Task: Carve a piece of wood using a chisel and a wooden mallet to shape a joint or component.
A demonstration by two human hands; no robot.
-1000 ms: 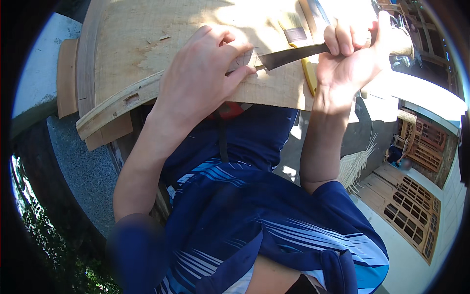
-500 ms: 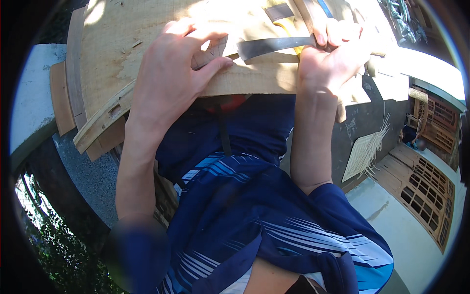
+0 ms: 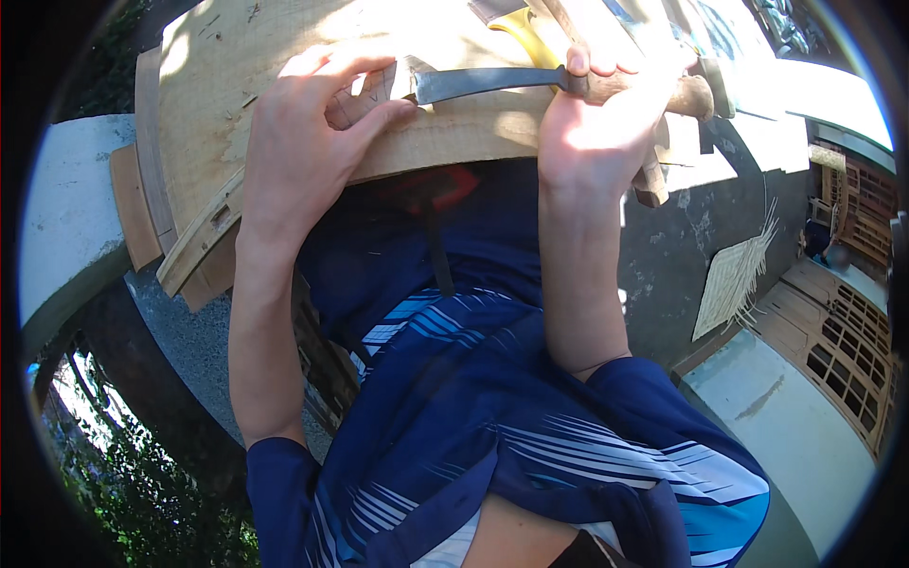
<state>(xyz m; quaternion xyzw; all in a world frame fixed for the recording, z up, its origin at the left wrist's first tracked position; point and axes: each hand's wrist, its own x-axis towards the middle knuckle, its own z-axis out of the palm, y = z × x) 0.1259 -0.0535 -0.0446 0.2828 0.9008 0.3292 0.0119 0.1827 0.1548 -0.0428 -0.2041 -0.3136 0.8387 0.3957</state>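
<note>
My left hand [image 3: 289, 151] is closed on a small wooden piece with pencil marks [image 3: 346, 109] near the workbench board's front edge. My right hand [image 3: 601, 123], palm up, grips a wooden-handled knife [image 3: 686, 97]; its long dark blade [image 3: 488, 80] reaches left to the end of the marked piece, beside my left thumb. The board [image 3: 204, 114] has scattered chips. Behind the blade lies a yellow-handled tool [image 3: 525, 28], partly hidden. A curved strip with a slot [image 3: 194, 256] sticks out at the board's front left.
Wooden planks [image 3: 133, 204] and a white ledge [image 3: 71, 199] are at left, above foliage. At right are a woven mat [image 3: 729, 275] on dark paving, more tools by my right wrist, carved wooden door panels [image 3: 843, 350] and another person [image 3: 819, 246] in the background.
Both hands, the marked piece and the knife have shifted left in the picture. The blade now lies flatter, and the view of the board and surroundings has moved slightly.
</note>
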